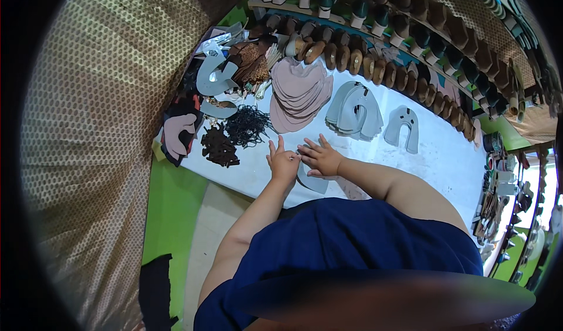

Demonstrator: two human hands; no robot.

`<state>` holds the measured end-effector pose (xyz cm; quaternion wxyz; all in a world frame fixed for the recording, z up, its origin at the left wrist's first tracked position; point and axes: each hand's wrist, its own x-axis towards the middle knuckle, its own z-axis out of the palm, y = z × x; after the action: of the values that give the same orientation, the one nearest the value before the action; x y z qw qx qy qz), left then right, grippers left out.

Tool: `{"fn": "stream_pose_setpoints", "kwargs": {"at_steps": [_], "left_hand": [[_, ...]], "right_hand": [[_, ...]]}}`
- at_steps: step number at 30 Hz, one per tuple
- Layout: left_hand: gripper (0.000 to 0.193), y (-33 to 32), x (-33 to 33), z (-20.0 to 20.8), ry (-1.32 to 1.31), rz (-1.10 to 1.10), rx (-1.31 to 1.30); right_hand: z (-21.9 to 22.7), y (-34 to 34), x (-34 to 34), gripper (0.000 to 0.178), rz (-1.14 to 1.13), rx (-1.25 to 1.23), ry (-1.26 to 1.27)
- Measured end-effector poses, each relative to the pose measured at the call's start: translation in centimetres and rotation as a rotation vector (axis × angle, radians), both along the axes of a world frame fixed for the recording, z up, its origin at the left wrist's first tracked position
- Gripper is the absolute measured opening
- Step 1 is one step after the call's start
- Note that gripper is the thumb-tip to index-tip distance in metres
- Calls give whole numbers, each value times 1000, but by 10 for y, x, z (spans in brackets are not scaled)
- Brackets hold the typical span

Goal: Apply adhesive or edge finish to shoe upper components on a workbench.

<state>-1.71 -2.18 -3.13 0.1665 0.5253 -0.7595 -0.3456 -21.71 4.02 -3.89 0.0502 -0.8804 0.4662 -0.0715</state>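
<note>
A white tabletop [448,175] spreads ahead of and to both sides of the left hand [285,164] and the right hand [324,158]; along its far edge, well beyond the right hand, runs a row of brown shoe-shaped forms [368,68]. A fanned stack of pink pieces [300,93] lies straight ahead of the hands, its near end just beyond the left hand's fingertips, and a smaller stack of grey arches [353,111] sits ahead and to the right of the right hand. A tangle of black strips [247,125] is ahead and to the left of the left hand, with a dark brown pile [220,147] farther left. A single grey arch [402,118] lies farther right than the grey stack. The right hand is palm down, fingers spread apart, over a grey piece [314,182] that shows just below both hands; the left hand, close beside it, has some fingers raised, but whether its thumb and fingertips pinch anything cannot be told
</note>
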Motion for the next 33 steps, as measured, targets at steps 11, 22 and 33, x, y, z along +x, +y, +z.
{"fn": "stream_pose_setpoints", "kwargs": {"at_steps": [11, 22, 33], "left_hand": [[27, 8, 22, -4, -66, -109, -91], [16, 7, -6, 16, -168, -84, -88], [13, 9, -6, 5, -120, -33, -94]], "right_hand": [[4, 9, -5, 52, -214, 180, -149], [-19, 5, -29, 49, -132, 167, -365], [-16, 9, -19, 45, -205, -16, -423]]}}
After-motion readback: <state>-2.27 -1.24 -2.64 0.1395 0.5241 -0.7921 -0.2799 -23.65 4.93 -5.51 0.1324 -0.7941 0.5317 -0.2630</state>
